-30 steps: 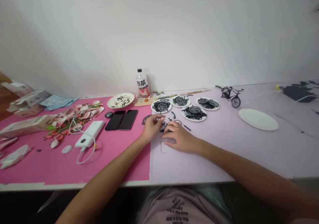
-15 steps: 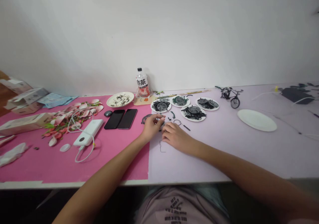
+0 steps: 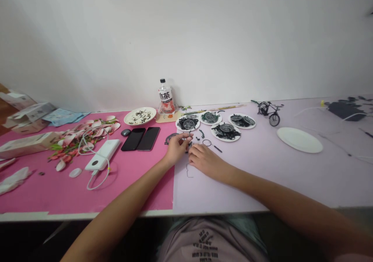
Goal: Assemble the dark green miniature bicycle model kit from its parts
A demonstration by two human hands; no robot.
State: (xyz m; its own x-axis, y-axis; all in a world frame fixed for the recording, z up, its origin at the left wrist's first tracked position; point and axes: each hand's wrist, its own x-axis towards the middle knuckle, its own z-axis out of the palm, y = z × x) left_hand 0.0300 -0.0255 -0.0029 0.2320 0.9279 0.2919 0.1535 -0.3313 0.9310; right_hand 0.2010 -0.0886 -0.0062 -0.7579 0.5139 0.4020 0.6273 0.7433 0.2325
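Note:
Above the seam between the pink and lilac table covers, my left hand (image 3: 176,149) is closed, thumb and forefinger pinching a small dark part (image 3: 190,135) that fingers mostly hide. My right hand (image 3: 205,161) is beside it, fingers curled and pressed together at the same spot; what they grip is hidden. Just behind my left hand lies a black toy wheel (image 3: 170,138), partly covered. A thin bent wire (image 3: 187,172) rests in front of my right hand. Beyond that hand are a dark ring-shaped part (image 3: 207,142), a short black rod (image 3: 217,149) and a dark green piece (image 3: 201,133).
Behind my hands, several small white plates (image 3: 213,136) hold black and green bicycle parts. A model bicycle (image 3: 270,113) stands further right, near a bare oval plate (image 3: 300,140). To the left are two phones (image 3: 149,138), a power bank (image 3: 102,155), flower petals (image 3: 84,133) and a bottle (image 3: 166,96).
The view has shifted very slightly. Both hands stay together in the same place, with only slight finger movement.

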